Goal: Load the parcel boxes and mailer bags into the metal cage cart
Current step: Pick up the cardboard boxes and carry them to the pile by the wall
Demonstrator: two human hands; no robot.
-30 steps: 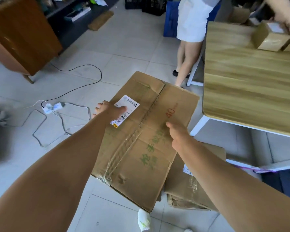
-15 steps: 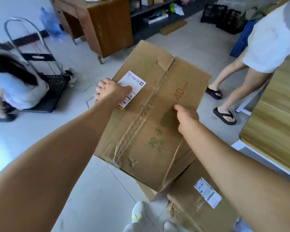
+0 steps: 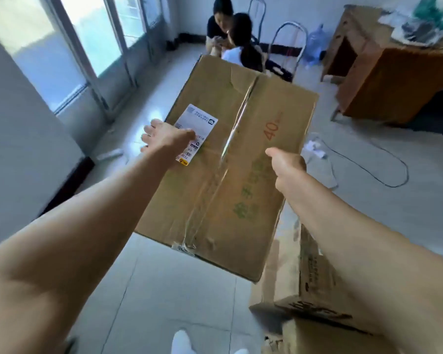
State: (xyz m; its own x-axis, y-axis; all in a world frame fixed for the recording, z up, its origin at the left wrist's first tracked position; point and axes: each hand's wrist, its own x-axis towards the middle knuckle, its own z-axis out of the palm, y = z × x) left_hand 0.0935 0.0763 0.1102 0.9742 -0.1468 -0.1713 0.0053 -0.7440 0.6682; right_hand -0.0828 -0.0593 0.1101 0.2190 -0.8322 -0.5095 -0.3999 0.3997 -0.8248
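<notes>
The large parcel box (image 3: 230,159) is held off the floor (image 3: 164,290) between both hands. The left hand (image 3: 165,137) grips its left edge, thumb across the shipping label (image 3: 196,129) (fingers wrapped over the side). The right hand (image 3: 287,166) clamps the right edge. A second box (image 3: 315,297) stands below, on the floor.

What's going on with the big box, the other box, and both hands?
Big box: taped shut, lifted off the floor, tilted.
Left hand: gripping the big box's left edge, thumb on the label.
Right hand: gripping its right edge.
Second box: on the floor, untouched.
</notes>
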